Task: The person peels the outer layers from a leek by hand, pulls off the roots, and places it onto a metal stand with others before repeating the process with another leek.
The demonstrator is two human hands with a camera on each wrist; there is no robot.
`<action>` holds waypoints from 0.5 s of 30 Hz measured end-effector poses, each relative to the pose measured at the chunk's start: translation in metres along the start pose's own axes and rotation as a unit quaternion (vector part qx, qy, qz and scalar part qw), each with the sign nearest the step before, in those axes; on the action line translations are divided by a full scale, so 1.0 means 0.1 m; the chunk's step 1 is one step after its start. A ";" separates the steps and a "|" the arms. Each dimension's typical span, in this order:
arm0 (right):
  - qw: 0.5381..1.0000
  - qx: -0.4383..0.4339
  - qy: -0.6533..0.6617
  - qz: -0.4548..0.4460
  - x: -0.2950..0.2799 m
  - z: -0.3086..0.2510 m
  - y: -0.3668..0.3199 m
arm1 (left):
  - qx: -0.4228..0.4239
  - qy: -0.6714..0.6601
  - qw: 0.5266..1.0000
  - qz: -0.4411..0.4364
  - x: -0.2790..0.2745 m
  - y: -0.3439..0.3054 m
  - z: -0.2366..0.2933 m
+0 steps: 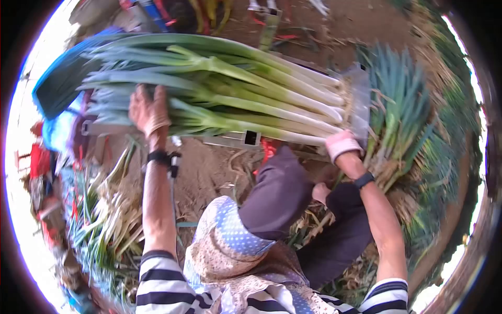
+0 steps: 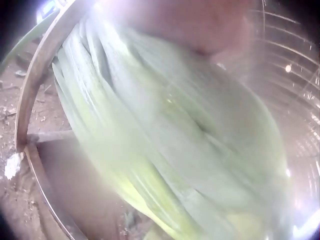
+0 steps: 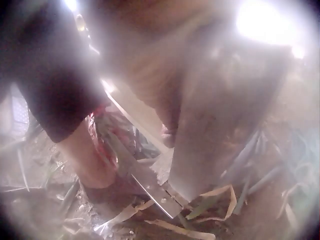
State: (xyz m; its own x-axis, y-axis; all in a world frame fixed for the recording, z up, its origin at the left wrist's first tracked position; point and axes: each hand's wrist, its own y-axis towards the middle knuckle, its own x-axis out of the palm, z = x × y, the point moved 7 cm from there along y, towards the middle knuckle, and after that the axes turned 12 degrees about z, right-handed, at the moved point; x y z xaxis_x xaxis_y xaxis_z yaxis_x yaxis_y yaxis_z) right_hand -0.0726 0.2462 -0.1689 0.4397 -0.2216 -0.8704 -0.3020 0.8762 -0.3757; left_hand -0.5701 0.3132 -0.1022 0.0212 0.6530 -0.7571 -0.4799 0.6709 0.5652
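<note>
A thick bundle of long green onions [image 1: 230, 89] lies across a metal rack [image 1: 225, 140], leaves to the left and white root ends to the right. My left hand [image 1: 149, 111] rests on the leaves with its fingers spread; in the left wrist view the leaves [image 2: 150, 120] fill the middle below the blurred hand [image 2: 200, 25]. At the near right corner my right hand [image 1: 343, 144], in a pale pink covering, touches the lowest white stalk beside the upright end plate [image 1: 360, 102]. Its fingers are mostly hidden, and I cannot tell whether they curl round the stalk.
More green onions [image 1: 397, 99] are heaped to the right of the rack. Another pile [image 1: 112, 225] lies on the ground at the lower left. Blue plastic [image 1: 60, 83] hangs by the leaf end. My bent knee [image 1: 280, 188] is close below the rack.
</note>
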 end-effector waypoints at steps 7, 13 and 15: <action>1.000 -0.012 -0.003 0.014 -0.15 0.01 -0.04 | -0.016 0.035 0.999 0.024 -0.14 -0.04 -0.03; 0.992 0.003 0.005 0.123 -0.14 0.00 0.04 | 0.094 0.108 0.988 0.050 -0.18 -0.02 -0.19; 0.935 0.067 0.243 0.248 -0.46 0.32 -0.26 | 0.002 0.114 0.993 0.025 -0.56 0.04 0.10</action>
State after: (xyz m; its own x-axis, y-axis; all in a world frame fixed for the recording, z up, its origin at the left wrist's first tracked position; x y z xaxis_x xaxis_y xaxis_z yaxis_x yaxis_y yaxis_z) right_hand -0.0584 0.2478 -0.1087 -0.1731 0.0863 -0.9811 -0.2447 0.9612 0.1277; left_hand -0.5641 0.2828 -0.0547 -0.2014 0.5893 -0.7824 -0.4719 0.6416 0.6047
